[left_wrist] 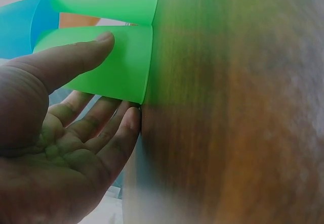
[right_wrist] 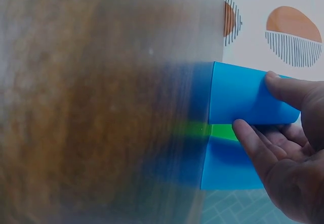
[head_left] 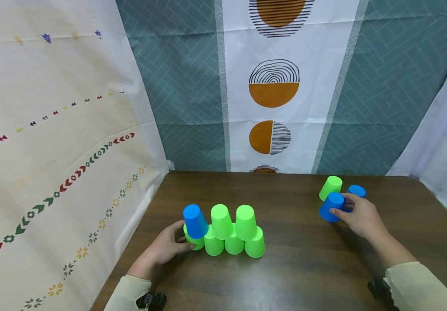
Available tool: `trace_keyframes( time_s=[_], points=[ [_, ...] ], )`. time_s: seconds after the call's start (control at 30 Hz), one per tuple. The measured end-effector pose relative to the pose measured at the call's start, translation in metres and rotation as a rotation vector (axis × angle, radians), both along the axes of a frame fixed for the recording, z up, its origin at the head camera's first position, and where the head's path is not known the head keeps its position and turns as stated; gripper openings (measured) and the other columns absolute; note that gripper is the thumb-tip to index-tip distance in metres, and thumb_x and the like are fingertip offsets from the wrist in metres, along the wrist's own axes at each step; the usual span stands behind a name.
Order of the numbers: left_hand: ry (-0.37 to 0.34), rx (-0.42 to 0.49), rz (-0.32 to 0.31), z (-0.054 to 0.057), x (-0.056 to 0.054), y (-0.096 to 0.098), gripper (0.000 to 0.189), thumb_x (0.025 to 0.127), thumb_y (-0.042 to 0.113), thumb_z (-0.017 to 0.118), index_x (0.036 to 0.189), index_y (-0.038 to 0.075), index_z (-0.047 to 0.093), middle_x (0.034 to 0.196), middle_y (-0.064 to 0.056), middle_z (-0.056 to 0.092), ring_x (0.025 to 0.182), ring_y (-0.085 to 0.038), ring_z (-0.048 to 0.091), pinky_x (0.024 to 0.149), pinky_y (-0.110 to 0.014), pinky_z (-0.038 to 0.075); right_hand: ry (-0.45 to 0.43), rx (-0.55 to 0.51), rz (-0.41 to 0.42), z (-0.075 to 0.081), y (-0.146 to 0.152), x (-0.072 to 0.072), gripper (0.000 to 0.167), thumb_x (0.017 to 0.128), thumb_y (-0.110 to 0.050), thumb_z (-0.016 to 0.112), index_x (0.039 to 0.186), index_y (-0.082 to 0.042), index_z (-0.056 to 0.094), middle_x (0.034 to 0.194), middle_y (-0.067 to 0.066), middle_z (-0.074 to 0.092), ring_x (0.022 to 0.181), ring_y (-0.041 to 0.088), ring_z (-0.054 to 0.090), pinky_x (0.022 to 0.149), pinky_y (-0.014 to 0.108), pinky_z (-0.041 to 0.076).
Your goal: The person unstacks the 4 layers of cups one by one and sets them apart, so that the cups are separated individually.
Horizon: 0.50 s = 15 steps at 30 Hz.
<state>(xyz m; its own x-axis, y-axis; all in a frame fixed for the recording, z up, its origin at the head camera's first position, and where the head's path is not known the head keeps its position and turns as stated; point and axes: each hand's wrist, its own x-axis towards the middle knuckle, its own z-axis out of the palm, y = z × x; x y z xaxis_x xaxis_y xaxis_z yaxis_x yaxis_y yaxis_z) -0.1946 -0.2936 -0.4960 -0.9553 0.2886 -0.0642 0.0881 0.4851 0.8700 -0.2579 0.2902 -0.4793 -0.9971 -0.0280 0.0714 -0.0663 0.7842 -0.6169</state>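
Upside-down cups stand in two rows on the table. Below are several green cups (head_left: 234, 245); above them sit a blue cup (head_left: 194, 221) at the left and two green cups (head_left: 221, 221). My left hand (head_left: 169, 244) holds the leftmost lower green cup (left_wrist: 116, 67), thumb on its near side and fingers round the other. Over at the right, my right hand (head_left: 359, 214) pinches a blue cup (right_wrist: 243, 95) between thumb and fingers. Close behind that cup are another blue cup (head_left: 356, 190), partly covered by the hand, and a green cup (head_left: 330, 187).
The brown wooden table (head_left: 293, 276) runs back to a teal and white patterned curtain (head_left: 188, 86). A white embroidered cloth (head_left: 52, 142) hangs along the left side, and pale cloth (head_left: 441, 142) hangs at the right. Table surface lies between the two cup groups.
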Motion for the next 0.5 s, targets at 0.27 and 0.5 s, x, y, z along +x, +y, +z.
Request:
trace_keyframes(
  time_s=[0.27,0.5],
  points=[
    [-0.006,0.009,0.002,-0.0006,-0.0009,0.0003,0.064,0.088,0.012,0.086,0.144,0.007,0.055,0.141,-0.011,0.062,0.14,-0.043,0.051,0.112,-0.057,0.046,0.0,0.013,-0.003,0.0017,-0.0004,-0.0007,0.086,0.093,-0.048,0.078,0.147,0.011,0.046,0.137,0.041,0.055,0.122,0.061,0.057,0.086,0.07,0.056],
    [-0.008,-0.001,0.012,-0.0007,-0.0008,0.0008,0.066,0.088,0.012,0.086,0.145,0.007,0.055,0.141,-0.012,0.061,0.14,-0.043,0.051,0.112,-0.057,0.046,0.013,0.011,-0.007,0.001,-0.0014,0.0013,0.083,0.093,-0.046,0.079,0.146,0.01,0.048,0.135,0.04,0.057,0.121,0.06,0.058,0.086,0.07,0.056]
  ],
)
